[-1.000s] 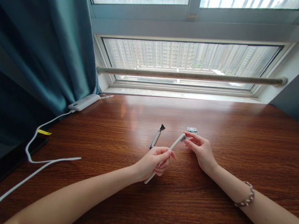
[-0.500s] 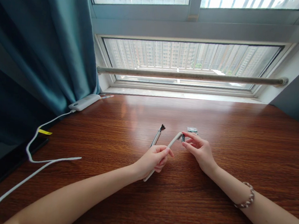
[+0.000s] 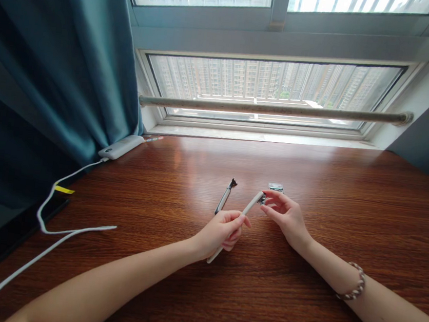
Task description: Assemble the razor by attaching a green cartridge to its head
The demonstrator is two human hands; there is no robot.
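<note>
My left hand (image 3: 220, 231) is closed round a white razor handle (image 3: 248, 206) that slants up to the right above the wooden table (image 3: 299, 305). My right hand (image 3: 287, 218) pinches at the handle's top end, where a small dark head piece (image 3: 262, 199) sits between thumb and fingers. A second, silver-and-black razor handle (image 3: 225, 197) lies on the table just left of the white one. A small metallic blade cartridge (image 3: 275, 187) lies on the table just beyond my right fingers.
A white power bank (image 3: 121, 147) lies at the back left by the teal curtain (image 3: 55, 60), with a white cable (image 3: 60, 226) trailing toward me. A window with a metal rail (image 3: 274, 108) runs along the table's far edge. A bracelet (image 3: 355, 283) is on my right wrist.
The white handle dipped a little and came back up; my right fingers shifted slightly at its top end. Both hands stay in about the same place.
</note>
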